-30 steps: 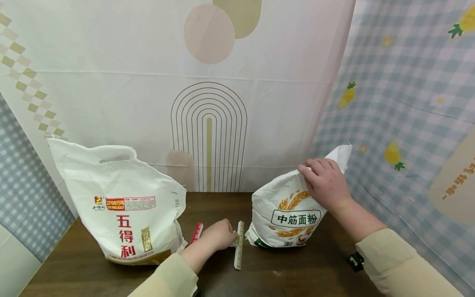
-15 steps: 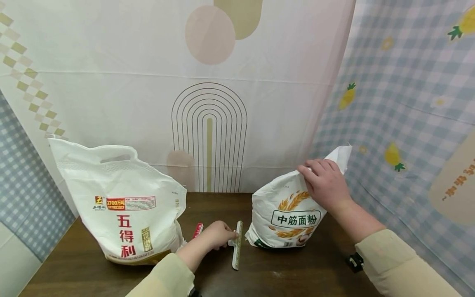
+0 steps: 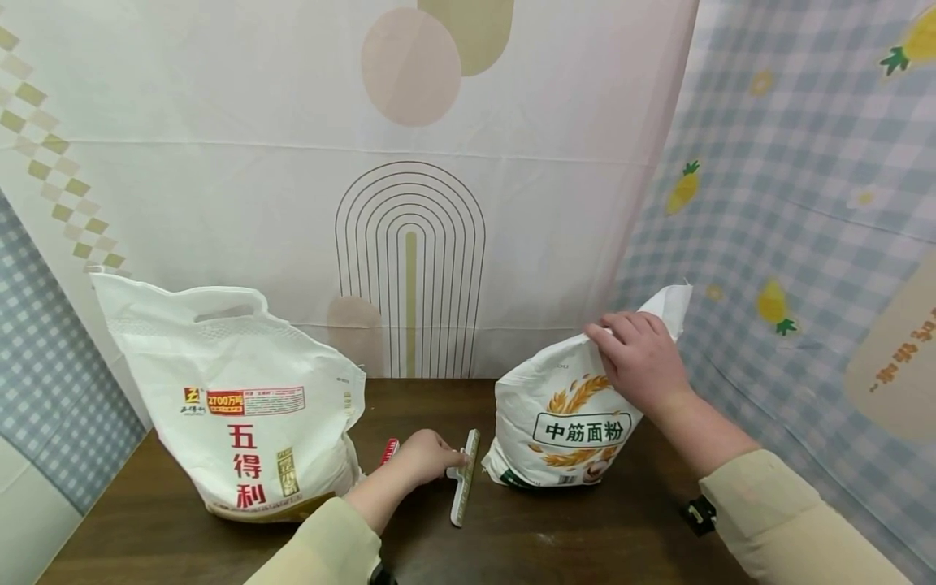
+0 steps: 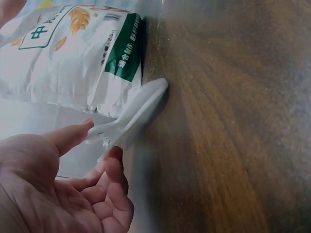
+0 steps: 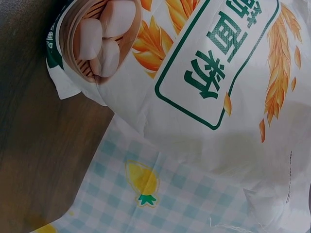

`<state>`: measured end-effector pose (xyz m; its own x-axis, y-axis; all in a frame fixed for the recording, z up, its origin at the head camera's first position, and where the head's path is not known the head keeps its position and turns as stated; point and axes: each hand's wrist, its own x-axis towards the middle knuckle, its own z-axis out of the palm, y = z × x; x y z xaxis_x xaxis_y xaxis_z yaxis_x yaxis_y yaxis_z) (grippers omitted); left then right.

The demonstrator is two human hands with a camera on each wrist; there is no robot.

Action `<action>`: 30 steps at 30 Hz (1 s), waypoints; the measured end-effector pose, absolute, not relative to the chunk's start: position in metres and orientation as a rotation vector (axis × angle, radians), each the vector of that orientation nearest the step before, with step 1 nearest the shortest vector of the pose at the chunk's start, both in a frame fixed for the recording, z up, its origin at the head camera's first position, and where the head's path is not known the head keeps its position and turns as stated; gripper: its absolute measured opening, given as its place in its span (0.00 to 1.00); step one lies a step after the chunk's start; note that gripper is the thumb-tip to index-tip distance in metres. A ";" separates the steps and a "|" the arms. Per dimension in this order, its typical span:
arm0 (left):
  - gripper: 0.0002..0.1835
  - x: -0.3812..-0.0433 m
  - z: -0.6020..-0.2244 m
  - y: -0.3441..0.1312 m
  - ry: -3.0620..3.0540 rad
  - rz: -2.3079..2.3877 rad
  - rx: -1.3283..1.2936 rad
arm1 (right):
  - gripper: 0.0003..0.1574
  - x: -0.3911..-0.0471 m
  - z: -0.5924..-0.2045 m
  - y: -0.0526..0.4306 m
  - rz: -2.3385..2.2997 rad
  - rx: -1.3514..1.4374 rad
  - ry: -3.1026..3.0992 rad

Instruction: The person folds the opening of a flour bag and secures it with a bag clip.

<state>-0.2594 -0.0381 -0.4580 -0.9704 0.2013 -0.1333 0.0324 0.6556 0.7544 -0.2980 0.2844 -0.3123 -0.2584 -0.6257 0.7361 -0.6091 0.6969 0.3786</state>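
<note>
My left hand [image 3: 422, 457] pinches the handle end of a white sealing clip [image 3: 461, 496] with a ruler-like face, between thumb and fingers. In the left wrist view the clip [image 4: 141, 104] slants low over the table, close to the base of a flour bag [image 4: 43, 73]. My right hand [image 3: 643, 357] grips the top edge of this smaller white flour bag [image 3: 522, 406], which has green lettering and wheat prints and stands at the right. Its top corner sticks up beyond my fingers. The right wrist view shows the bag's front [image 5: 194, 131] but not the hand.
A larger white flour bag [image 3: 241, 349] with red lettering and a cut-out handle stands at the left. A red clip [image 3: 390, 449] lies beside it, partly hidden by my left hand. Patterned cloths [image 3: 570, 244] hang behind and beside the brown table [image 3: 556, 544].
My left hand has drawn the white clip slightly left, and its lower end has swung left, so it tilts more. My right hand stays on the smaller flour bag.
</note>
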 end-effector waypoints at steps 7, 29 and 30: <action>0.13 -0.262 -0.459 -0.039 2.623 1.286 0.223 | 0.17 -0.299 -0.313 0.284 -0.001 0.961 -1.927; 0.17 -0.265 -0.446 -0.052 2.696 1.493 0.259 | 0.17 -0.297 -0.311 0.284 -0.028 0.944 -1.967; 0.18 -0.266 -0.446 -0.053 2.703 1.501 0.266 | 0.17 -0.297 -0.311 0.284 -0.028 0.944 -1.967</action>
<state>-0.2658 -0.0529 -0.4457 -0.9846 0.1680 0.0495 0.1308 0.5173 0.8457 -0.2972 0.2835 -0.3111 -0.2792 -0.6247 0.7292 -0.6034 0.7049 0.3728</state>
